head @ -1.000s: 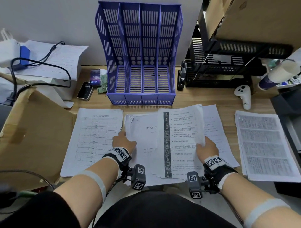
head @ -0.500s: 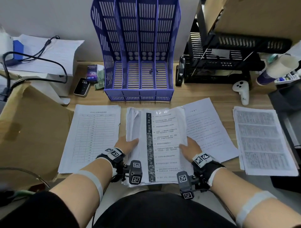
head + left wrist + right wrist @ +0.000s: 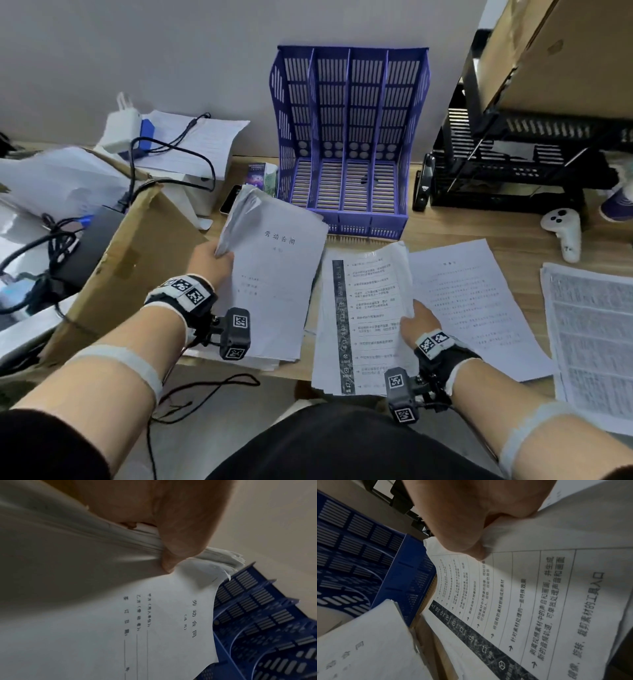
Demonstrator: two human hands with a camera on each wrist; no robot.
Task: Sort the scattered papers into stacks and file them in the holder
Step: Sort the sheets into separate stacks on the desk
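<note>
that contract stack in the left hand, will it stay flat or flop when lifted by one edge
Likely floppy: the contract stack already bows where the left hand pinches its edge, and its far corner curls. The sheets may also fan apart, since their edges look splayed past the thumb. It seems light enough for a one-hand pinch.

There is one blue holder [image 3: 349, 144] with four slots. Four paper stacks show: two held, two lying at the right. One white controller [image 3: 563, 233], one phone [image 3: 230, 198], two hands.
</note>
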